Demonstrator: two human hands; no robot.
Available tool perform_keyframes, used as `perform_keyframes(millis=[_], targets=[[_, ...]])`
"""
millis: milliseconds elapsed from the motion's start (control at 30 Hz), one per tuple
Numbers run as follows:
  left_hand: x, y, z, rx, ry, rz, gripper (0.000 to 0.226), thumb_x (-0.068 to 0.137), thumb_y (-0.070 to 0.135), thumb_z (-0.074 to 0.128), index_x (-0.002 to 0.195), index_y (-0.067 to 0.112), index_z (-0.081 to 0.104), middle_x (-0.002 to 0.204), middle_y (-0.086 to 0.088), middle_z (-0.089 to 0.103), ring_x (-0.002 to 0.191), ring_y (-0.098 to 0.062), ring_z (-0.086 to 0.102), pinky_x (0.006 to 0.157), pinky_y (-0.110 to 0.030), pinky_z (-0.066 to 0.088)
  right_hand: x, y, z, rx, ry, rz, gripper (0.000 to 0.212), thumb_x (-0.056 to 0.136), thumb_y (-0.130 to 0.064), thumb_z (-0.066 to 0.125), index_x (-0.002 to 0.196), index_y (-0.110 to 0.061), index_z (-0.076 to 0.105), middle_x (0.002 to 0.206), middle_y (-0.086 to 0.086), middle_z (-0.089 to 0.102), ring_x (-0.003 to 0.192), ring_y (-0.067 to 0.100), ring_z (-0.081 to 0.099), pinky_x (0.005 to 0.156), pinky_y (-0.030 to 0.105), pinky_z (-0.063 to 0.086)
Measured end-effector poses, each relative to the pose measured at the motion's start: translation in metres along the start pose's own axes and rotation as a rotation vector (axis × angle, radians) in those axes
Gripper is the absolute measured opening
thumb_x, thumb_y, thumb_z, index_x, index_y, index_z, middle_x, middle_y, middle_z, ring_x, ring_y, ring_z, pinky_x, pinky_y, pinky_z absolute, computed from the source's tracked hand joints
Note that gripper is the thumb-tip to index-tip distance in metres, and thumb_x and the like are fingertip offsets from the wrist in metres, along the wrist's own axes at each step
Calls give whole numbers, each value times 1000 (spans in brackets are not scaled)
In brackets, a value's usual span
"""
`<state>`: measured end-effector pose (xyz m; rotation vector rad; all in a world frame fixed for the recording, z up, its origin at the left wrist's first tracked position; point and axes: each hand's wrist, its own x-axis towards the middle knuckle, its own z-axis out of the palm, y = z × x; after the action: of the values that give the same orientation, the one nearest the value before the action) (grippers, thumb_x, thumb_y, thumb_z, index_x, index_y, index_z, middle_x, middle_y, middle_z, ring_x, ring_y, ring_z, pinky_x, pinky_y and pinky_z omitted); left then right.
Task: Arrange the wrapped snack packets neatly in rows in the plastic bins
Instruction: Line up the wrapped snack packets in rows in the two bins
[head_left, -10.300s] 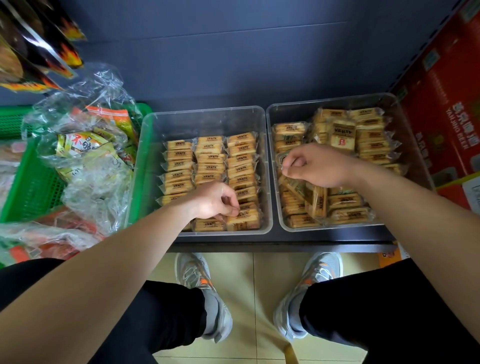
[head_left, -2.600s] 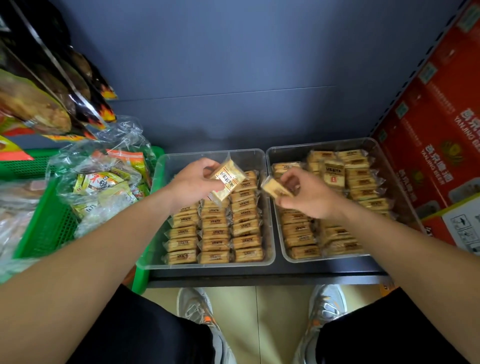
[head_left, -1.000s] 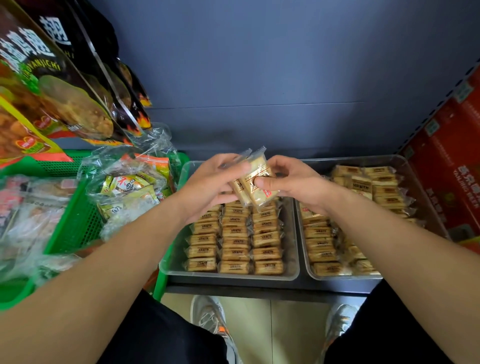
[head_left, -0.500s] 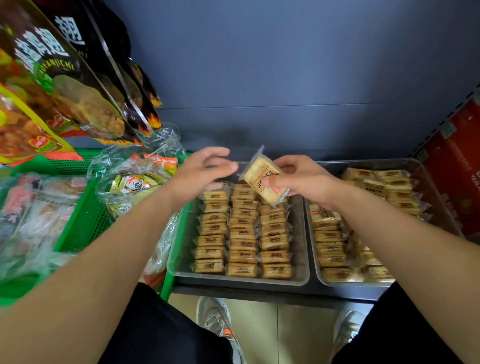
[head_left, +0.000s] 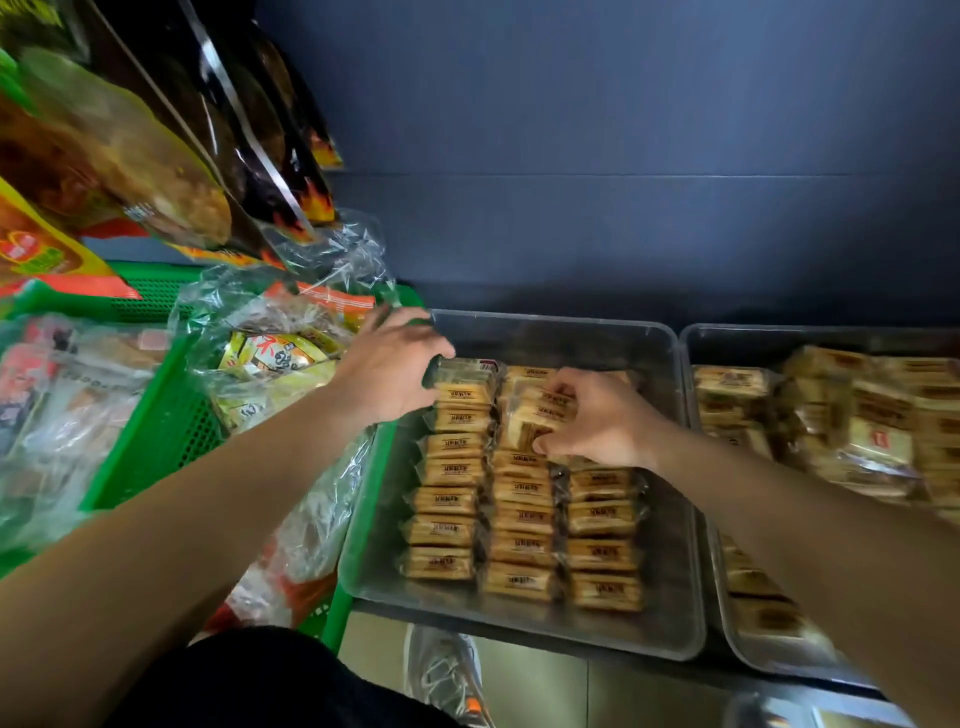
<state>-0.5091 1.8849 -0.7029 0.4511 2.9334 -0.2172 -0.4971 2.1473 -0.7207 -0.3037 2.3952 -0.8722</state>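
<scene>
The left clear plastic bin holds three rows of tan wrapped snack packets. My right hand pinches one snack packet and sets it down at the far end of the middle row. My left hand lies with its fingers spread at the bin's far left corner, the thumb beside the last packet of the left row. The right plastic bin holds more packets, piled loosely at its far end.
A green basket full of cellophane snack bags presses against the left bin. Large snack bags hang at the upper left. A dark blue wall closes the shelf behind. My shoe shows below the shelf edge.
My right hand has come down from above the bin and brought its packet into the middle row. My left hand has moved to the bin's far left corner. The view has tilted down.
</scene>
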Motion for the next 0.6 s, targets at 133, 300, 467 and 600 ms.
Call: perform_keyframes(millis=[133, 300, 467, 600], targets=[[9, 9, 8, 40, -21, 27, 59, 78, 59, 74, 132, 37, 60, 139, 15, 59, 143, -25, 24, 122, -54, 6, 9, 5, 3, 19, -1, -9, 65, 72, -35, 88, 128, -34, 56, 109, -13, 63, 101, 10, 61, 89, 35, 56], [9, 10, 12, -2, -7, -9, 55, 78, 56, 76, 129, 36, 65, 134, 18, 62, 146, -26, 18, 121, -52, 8, 13, 6, 1, 24, 7, -18, 62, 73, -36, 88, 127, -35, 57, 111, -13, 65, 105, 11, 61, 94, 41, 55], [6, 10, 15, -114, 52, -96, 44, 86, 42, 76, 128, 34, 67, 134, 9, 64, 148, -25, 17, 117, -48, 21, 13, 5, 6, -5, 32, -43, 69, 71, -36, 90, 131, -30, 57, 114, -11, 64, 106, 13, 61, 94, 41, 55], [4, 15, 11, -309, 132, -204, 31, 93, 31, 71, 124, 28, 71, 141, -2, 55, 147, -23, 21, 118, -41, 21, 14, 3, 7, 0, 29, -80, 76, 71, -32, 90, 138, -30, 54, 126, -10, 59, 115, 14, 58, 101, 41, 52]])
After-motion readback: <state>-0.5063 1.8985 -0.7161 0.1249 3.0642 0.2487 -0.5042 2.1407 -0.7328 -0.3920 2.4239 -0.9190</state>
